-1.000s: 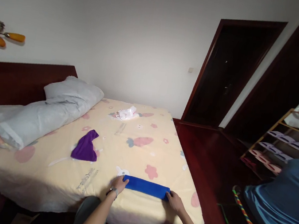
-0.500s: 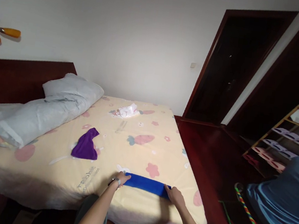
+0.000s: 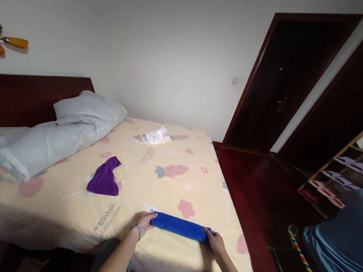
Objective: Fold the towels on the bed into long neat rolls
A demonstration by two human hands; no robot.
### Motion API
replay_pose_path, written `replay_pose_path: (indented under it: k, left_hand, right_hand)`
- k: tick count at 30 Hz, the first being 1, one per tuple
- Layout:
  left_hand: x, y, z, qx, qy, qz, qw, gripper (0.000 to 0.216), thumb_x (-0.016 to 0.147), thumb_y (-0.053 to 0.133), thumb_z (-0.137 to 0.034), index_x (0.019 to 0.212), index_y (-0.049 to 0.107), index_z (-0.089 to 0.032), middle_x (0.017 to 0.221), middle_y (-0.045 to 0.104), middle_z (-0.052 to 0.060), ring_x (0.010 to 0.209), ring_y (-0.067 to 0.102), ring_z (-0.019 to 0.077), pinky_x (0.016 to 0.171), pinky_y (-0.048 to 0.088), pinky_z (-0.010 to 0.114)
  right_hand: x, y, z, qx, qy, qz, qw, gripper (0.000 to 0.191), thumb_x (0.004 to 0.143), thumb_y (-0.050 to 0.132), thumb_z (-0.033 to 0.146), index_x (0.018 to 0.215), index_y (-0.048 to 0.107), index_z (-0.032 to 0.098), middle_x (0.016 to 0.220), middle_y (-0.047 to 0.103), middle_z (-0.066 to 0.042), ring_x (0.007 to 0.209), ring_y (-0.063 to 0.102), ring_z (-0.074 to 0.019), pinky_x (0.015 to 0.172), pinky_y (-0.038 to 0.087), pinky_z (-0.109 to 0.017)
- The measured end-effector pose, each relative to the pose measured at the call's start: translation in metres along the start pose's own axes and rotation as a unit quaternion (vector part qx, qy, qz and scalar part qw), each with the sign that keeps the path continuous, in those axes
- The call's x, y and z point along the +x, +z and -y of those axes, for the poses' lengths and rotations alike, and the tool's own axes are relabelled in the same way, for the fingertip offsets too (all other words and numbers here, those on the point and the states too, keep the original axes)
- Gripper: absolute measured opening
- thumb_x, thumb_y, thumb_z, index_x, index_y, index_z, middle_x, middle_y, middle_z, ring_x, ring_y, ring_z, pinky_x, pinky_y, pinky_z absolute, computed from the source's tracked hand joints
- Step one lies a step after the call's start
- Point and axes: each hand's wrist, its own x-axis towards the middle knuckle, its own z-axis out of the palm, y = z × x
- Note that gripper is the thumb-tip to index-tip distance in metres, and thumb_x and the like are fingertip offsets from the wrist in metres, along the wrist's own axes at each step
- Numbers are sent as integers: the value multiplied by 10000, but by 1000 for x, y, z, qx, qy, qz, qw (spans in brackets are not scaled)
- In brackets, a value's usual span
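Observation:
A blue cloth [image 3: 181, 226], folded into a long narrow strip, lies along the near edge of the bed. Its left end is gripped by my left hand [image 3: 145, 222], thumb on top; a watch shows on that wrist. At the other end, my right hand [image 3: 216, 242] holds the strip with the thumb over the edge, the fingers partly hidden beneath. Farther left on the sheet lies a crumpled purple cloth [image 3: 105, 178], apart from both hands.
The bed's patterned sheet [image 3: 149, 181] carries a white plastic bag [image 3: 156, 136] toward the wall. A grey quilt [image 3: 64, 132] is bunched by the headboard [image 3: 33, 96]. On the right stand a shoe rack [image 3: 347, 169] and something draped in blue fabric [image 3: 347, 247].
The blue strip looks slightly narrower and thicker now, and its right end has shifted a little right and down with my right hand. Both hands keep hold of its ends.

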Motion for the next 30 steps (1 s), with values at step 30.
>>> replay_pose_path:
  k: [30]
  left_hand:
    - [7,37,10,609,483,94,622,705,884,594,-350,1539,359,-236,1510,520,85,1386,456,269,1226,277,447]
  right_hand:
    - [-32,88,6,-348,-497,-155,780,659,878,462,165,1528,380,94,1520,506,-146,1400,472,-263,1166,377,-412]
